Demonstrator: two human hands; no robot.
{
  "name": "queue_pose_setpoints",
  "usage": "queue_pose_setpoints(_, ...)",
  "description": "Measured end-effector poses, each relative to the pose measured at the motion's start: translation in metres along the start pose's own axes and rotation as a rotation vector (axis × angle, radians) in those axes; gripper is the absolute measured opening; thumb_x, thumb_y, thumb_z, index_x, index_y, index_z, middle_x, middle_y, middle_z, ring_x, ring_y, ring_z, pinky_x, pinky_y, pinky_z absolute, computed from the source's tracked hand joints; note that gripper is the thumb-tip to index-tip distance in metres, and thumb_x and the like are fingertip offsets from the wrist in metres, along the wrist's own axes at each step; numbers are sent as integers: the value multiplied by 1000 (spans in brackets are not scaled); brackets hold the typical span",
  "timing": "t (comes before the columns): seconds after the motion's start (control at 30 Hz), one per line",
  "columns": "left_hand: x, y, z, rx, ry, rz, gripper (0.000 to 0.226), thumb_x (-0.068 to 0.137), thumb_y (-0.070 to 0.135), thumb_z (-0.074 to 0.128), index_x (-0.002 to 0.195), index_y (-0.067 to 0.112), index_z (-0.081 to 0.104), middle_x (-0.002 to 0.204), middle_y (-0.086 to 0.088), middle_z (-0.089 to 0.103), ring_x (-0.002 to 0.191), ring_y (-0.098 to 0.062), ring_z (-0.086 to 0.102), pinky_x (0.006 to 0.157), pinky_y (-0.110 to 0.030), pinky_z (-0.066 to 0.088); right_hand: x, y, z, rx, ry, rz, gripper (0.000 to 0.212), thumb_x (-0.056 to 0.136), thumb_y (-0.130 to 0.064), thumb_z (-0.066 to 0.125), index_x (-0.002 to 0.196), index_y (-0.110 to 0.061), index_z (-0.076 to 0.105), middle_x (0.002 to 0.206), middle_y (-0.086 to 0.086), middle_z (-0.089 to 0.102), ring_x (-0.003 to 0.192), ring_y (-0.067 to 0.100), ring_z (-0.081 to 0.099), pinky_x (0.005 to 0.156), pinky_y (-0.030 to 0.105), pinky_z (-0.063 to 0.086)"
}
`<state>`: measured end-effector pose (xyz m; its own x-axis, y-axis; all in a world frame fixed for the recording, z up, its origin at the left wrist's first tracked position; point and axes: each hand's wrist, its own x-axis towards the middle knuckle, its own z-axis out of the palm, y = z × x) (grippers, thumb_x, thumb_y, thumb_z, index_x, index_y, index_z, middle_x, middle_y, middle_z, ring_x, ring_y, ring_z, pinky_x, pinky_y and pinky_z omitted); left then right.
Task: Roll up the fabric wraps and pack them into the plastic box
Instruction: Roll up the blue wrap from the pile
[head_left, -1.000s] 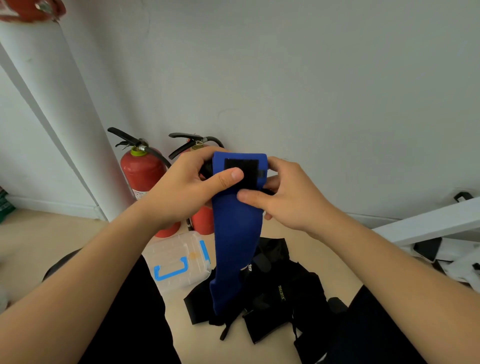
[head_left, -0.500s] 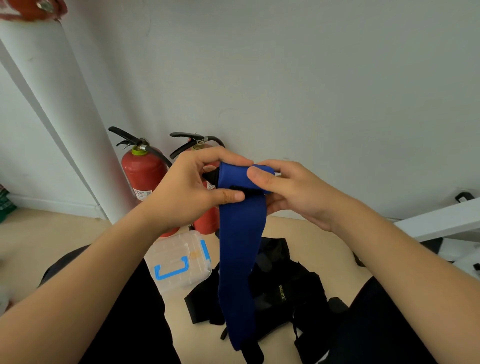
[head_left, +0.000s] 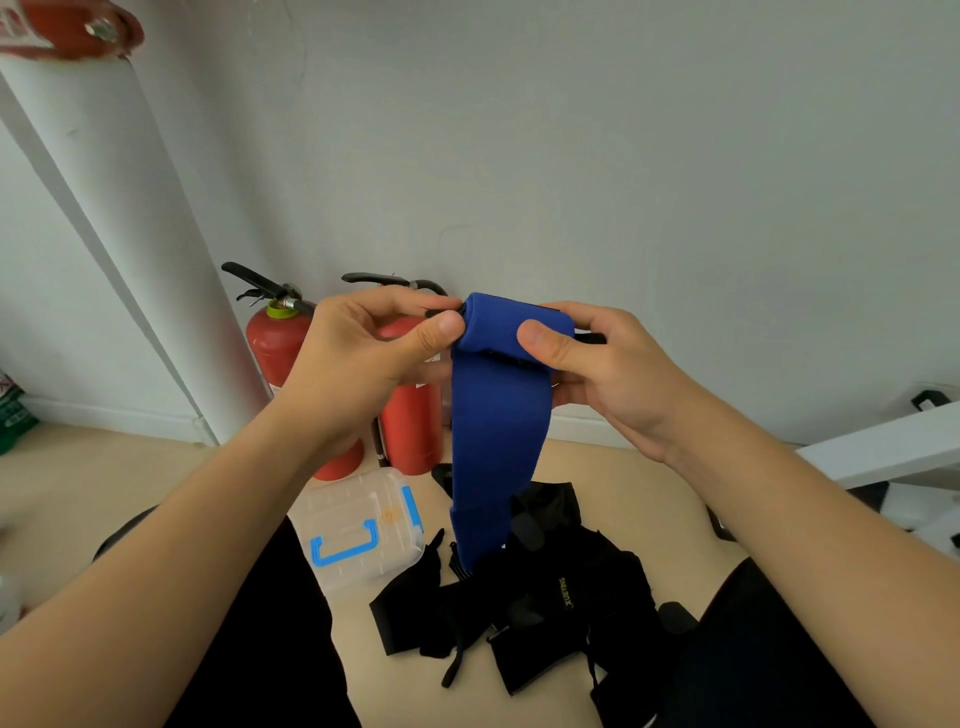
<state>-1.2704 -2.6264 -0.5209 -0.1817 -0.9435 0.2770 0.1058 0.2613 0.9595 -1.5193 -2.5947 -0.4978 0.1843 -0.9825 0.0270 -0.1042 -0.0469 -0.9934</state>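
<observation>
Background: a pale wall (head_left: 623, 156) and a beige floor (head_left: 104, 483) are shown, with a white column (head_left: 130, 234) at the left.
Fire extinguishers (head_left: 275, 343): two red cylinders are set at the floor's far edge, against the wall.
Plastic box (head_left: 358, 525): clear, with a blue handle, it is laid on the floor just in front of the extinguishers, lid on.
Left hand (head_left: 363, 358): the roll's left end is pinched between thumb and fingers.
Blue wrap (head_left: 496, 415): the top is partly rolled and held between both hands; the tail is left hanging toward the floor.
Right hand (head_left: 608, 374): the roll's right end is gripped by curled fingers, with the thumb pressed on top.
Black wraps (head_left: 545, 613): a heap is spread on the floor, right of the box, beneath the hanging tail.
</observation>
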Motion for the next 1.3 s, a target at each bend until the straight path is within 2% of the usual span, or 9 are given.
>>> queue_pose_setpoints(0.23,-3,0,8,288,-21,97,14,112,9,57,113,15,69,109,-2,78,103,-22,80,78,-35,68,0,0,2,-40,20,48,33,104,-31,70,125,-6,75,122,22,76,109,40,76,88,49,65)
queue_pose_setpoints(0.4,-5,-2,18,367,133,83,14,108,14,47,109,25,57,108,-9,74,94,-32,80,71,-52,68,1,-2,3,-68,9,15,33,101,-31,72,124,-8,75,111,11,78,94,26,77,78,42,64)
queue_pose_setpoints(0.5,-3,4,18,118,265,-39,24,102,-3,43,110,19,49,111,-13,63,86,-38,80,70,-50,69,1,-3,2,-68,28,3,43,93,-41,76,122,-10,76,110,10,79,92,23,77,76,40,64)
queue_pose_setpoints(0.6,0,9,11,113,226,-100,23,101,24,49,121,19,60,123,-21,70,92,-37,80,77,-46,68,0,-2,0,-111,48,-14,31,99,-33,76,120,-10,76,109,11,80,93,24,79,80,48,67)
queue_pose_setpoints(0.77,-5,4,18,94,-174,-311,65,88,87,57,117,33,78,119,-2,80,105,-26,81,84,-42,68,0,4,8,-167,-1,-44,25,97,-24,82,118,-15,73,104,9,81,92,26,80,82,53,68)
queue_pose_setpoints(0.93,-7,3,17,133,-337,-308,29,101,58,69,116,35,78,117,-6,82,106,-29,81,86,-43,68,2,8,7,-319,-31,-146,40,90,-21,91,118,-36,66,105,-2,80,94,15,77,78,29,63)
queue_pose_setpoints(1.1,-9,2,13,145,-318,-98,45,90,28,83,131,21,67,124,-2,77,119,-22,75,97,-42,65,4,10,0,-321,-128,-176,55,86,-12,87,127,-33,57,121,-4,70,106,13,73,87,30,62)
queue_pose_setpoints(1.2,-8,3,11,283,-305,15,52,88,23,85,135,17,62,127,1,73,124,-21,70,97,-47,64,5,8,2,-103,-208,-1,49,91,-32,73,136,-26,55,130,3,70,113,19,74,93,40,65)
queue_pose_setpoints(1.3,-9,3,12,340,-292,68,54,89,20,85,137,17,60,127,-1,72,123,-24,70,96,-50,64,6,12,7,-228,-134,-18,47,97,-58,70,129,-24,59,122,-3,74,108,14,77,88,39,66)
